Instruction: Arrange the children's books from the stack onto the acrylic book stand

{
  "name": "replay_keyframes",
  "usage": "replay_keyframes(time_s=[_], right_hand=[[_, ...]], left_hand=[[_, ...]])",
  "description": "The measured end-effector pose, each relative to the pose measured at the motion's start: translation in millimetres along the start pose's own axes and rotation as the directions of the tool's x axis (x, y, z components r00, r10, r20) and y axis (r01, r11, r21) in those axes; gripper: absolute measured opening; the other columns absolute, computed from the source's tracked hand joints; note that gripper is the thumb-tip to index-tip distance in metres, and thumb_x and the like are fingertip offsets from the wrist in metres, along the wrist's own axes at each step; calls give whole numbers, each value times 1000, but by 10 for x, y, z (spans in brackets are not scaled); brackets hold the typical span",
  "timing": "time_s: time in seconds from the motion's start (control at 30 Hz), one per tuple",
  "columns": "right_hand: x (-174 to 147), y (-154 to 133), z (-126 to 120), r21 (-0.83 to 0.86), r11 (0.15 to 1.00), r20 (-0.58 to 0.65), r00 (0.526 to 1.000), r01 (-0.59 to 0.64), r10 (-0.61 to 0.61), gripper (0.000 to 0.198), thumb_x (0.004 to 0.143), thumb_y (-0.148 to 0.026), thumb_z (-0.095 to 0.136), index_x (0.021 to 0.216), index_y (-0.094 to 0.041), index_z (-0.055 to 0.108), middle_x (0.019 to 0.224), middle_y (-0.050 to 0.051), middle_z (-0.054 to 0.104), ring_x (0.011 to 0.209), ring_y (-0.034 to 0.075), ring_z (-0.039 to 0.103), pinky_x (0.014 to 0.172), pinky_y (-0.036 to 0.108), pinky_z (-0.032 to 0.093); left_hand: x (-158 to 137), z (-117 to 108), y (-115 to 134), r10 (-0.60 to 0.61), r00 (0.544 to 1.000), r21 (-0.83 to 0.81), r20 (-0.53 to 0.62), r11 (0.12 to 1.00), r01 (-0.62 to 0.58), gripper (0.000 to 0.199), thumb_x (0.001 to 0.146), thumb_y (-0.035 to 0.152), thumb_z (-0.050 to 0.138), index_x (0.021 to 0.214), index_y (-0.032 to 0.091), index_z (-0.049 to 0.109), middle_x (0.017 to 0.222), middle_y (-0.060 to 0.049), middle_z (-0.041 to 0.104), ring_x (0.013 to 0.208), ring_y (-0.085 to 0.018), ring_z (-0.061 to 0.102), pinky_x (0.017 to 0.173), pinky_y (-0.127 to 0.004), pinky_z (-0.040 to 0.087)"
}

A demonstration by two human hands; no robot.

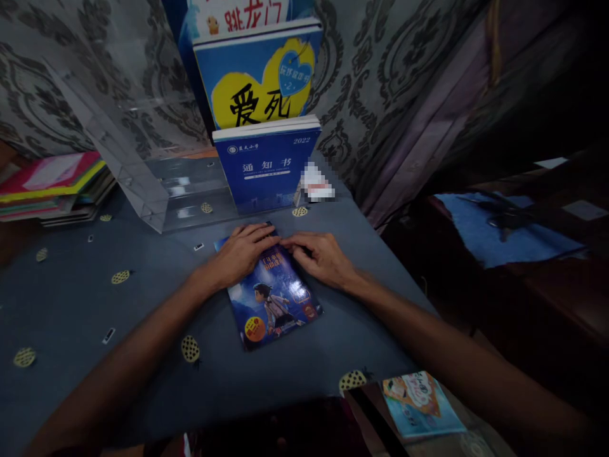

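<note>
A blue paperback book (280,304) lies at an angle on the tablecloth, with a cartoon child and a round yellow badge on its cover. Across its upper part rests my left hand (245,254), palm down, fingers stretched out flat. My right hand (323,257) is at the book's upper right edge, its fingertips next to those of the left. Its thumb is apart from the index finger, and nothing shows between them. Just beyond the hands, a blue booklet marked 2022 (269,166) stands upright in a clear stepped stand (190,219).
Behind the booklet stand a blue and yellow book (257,82) and a taller book (252,16). Coloured folders (52,184) are stacked at left. A light blue book (423,406) lies low by the table's front edge. Blue cloth (504,235) is at right, past the table edge.
</note>
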State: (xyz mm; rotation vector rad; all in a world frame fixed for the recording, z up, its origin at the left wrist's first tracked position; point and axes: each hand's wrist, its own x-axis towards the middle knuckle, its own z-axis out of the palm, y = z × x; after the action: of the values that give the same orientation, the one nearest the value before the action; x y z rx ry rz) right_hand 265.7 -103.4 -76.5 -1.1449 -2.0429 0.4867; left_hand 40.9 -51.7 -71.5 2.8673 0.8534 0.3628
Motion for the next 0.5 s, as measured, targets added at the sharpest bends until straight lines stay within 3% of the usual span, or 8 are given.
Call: replay_keyframes(time_s=[0.3,0.5], right_hand=[[4,-18,15,-1,1000,-11,1000,-5,5,33,87,-10,48,103,-18,76,99,7,80,87,21,75,83,33,58],[-137,-97,-21,45,998,6,999,-50,50,37,91,-13,48,119,-18,72,106,7,79,90,21,76,81,34,60]], left_hand=[[-8,-11,-11,11,1000,-8,3,1000,-11,42,99,13,43,138,24,57,147,-10,57,140,-25,48,108,-50,42],[-75,-48,76,-30,999,13,24,999,30,49,96,8,44,141,25,54,150,-8,55,144,-26,42,109,-52,40]])
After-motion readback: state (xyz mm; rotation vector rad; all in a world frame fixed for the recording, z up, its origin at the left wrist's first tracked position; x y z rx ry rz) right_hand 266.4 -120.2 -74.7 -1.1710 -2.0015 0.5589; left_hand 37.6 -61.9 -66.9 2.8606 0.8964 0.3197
